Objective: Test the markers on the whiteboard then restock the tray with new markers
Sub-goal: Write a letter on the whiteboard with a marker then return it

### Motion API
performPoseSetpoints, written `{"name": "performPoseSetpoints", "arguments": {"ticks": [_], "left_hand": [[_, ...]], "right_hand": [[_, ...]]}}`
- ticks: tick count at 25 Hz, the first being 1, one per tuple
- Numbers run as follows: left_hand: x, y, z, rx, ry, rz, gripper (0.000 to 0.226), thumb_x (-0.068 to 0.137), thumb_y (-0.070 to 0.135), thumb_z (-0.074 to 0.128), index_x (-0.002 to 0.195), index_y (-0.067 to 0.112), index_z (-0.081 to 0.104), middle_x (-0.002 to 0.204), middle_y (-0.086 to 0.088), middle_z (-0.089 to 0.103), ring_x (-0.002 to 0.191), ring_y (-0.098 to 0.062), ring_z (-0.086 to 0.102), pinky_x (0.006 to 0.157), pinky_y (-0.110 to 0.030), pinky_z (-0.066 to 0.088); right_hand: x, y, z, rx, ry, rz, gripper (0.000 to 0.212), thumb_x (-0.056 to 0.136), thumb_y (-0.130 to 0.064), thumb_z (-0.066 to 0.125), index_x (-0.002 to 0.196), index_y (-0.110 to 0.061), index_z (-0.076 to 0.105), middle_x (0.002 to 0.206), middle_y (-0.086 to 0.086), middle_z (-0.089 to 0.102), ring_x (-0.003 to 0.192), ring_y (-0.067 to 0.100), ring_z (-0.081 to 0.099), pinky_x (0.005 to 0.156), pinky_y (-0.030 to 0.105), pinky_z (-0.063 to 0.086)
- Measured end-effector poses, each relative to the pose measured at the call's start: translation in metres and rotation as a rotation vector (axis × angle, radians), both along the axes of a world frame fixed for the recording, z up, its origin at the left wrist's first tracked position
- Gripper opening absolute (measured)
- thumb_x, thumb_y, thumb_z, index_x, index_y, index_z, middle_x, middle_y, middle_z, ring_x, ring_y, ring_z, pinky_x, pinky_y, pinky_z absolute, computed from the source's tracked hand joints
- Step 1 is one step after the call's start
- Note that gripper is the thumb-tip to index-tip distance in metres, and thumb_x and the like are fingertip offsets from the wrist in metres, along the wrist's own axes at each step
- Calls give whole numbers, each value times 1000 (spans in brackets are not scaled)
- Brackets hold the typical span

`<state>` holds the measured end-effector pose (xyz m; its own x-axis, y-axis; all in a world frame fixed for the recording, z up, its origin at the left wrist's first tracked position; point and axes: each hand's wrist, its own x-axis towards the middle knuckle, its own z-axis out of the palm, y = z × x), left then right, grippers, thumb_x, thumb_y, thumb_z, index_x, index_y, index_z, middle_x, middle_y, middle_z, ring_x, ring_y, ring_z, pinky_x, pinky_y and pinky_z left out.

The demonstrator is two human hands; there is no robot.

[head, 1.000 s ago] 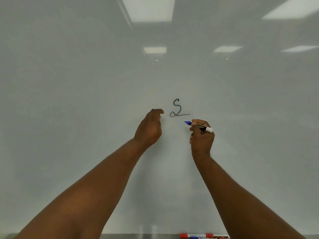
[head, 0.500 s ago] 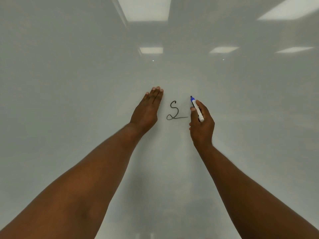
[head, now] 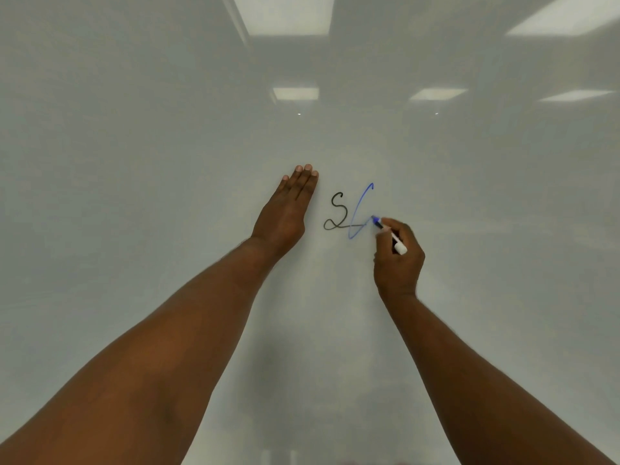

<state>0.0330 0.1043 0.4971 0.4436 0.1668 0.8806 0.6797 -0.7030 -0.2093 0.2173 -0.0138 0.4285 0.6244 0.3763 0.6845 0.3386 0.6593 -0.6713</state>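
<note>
Diagonally across the right hand's grip lies the marker (head: 391, 235), its long axis running from the white rear end at the lower right to the blue tip at the upper left. The tip points up and to the left and meets the whiteboard (head: 134, 169) at the lower right end of a blue stroke (head: 359, 209). That stroke runs from a peak above down to a narrow loop, then back up to the tip. The right hand (head: 399, 263) sits below and to the right of the tip, fingers curled round the barrel and pinching it near the front. Only the blue nose sticks out past the fingertips, and the white end shows above the knuckles. The middle of the barrel is hidden by the fingers. Just to the left of the blue stroke, and crossed by it at the base, is a black squiggle (head: 336, 211), shaped like an S with a loop and a tail. Farther left, apart from the squiggle, the left hand (head: 285, 213) lies flat on the board with its fingers straight, close together and pointing up; it holds nothing. Both bare forearms reach in from the bottom corners. The board's glossy surface reflects rectangular ceiling lights (head: 283, 15) along the top.
</note>
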Motion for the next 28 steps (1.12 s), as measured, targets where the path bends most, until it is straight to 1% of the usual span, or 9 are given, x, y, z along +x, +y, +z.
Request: {"name": "performPoseSetpoints", "arguments": {"ticks": [2, 4, 6, 9, 13, 15, 17, 23, 28], "left_hand": [[1, -1, -1, -15, -7, -6, 75, 82, -21, 44, 152, 3, 30, 160, -13, 28, 150, -25, 22, 124, -36, 12], [0, 0, -1, -33, -13, -11, 75, 83, -21, 43, 153, 4, 29, 160, -12, 27, 150, -24, 20, 124, -33, 9], [0, -1, -1, -46, -22, -11, 75, 84, -20, 43, 153, 4, 28, 161, -11, 27, 150, -24, 20, 124, -31, 7], [0, -11, 1, -97, -54, -41, 67, 91, -14, 39, 154, 4, 24, 161, -10, 26, 151, -22, 19, 124, -30, 9], [-5, -42, 6, -263, -81, -127, 76, 92, -11, 33, 158, 24, 17, 162, 1, 26, 144, -12, 33, 116, -31, 33], [-7, -53, 2, -340, -45, -117, 81, 93, -4, 36, 155, 43, 13, 152, 5, 44, 121, -7, 56, 99, -26, 46], [-7, -60, -6, -389, -23, -118, 79, 97, 3, 39, 151, 52, 10, 132, 6, 60, 107, -7, 62, 91, -28, 51], [1, -71, -31, -565, -105, -246, 59, 98, 12, 46, 150, 36, 29, 93, 12, 55, 86, -9, 57, 81, -26, 50], [1, -76, -46, -695, -227, -302, 24, 91, 6, 41, 113, 15, 39, 74, -1, 43, 61, -18, 40, 61, -36, 40]], "right_hand": [[9, 3, 3, 19, 12, -46, 21, 95, -33, 59, 114, -28, 68, 102, 1, 70, 87, 31, 67, 75, 47, 59], [11, -2, -1, 22, 2, -71, 21, 96, -28, 60, 115, -25, 68, 101, -1, 70, 88, 24, 67, 77, 41, 58], [8, -10, -10, -28, -11, -69, 14, 93, -16, 60, 100, -20, 71, 86, -7, 70, 77, 10, 65, 70, 28, 53], [6, -12, -28, -159, 9, -47, 14, 85, -20, 61, 76, -24, 70, 69, -1, 69, 68, 19, 66, 62, 33, 51], [1, -15, -28, -149, 56, 59, 7, 84, -18, 60, 81, -19, 67, 73, 11, 69, 65, 28, 64, 56, 33, 46], [-6, -18, -21, -102, 109, 115, 3, 84, -13, 61, 86, -12, 63, 77, 16, 68, 59, 22, 60, 53, 32, 46], [-13, -21, -13, -75, 206, 173, 4, 88, -4, 62, 90, -3, 65, 75, 18, 69, 52, 19, 55, 48, 29, 45], [-20, -22, -5, -66, 396, 282, 9, 91, -3, 63, 94, 0, 71, 72, 16, 69, 46, 17, 51, 44, 27, 46], [-27, -24, -12, -85, 436, 313, 8, 90, -3, 63, 88, -3, 71, 66, 14, 65, 45, 19, 49, 44, 28, 44]]}}
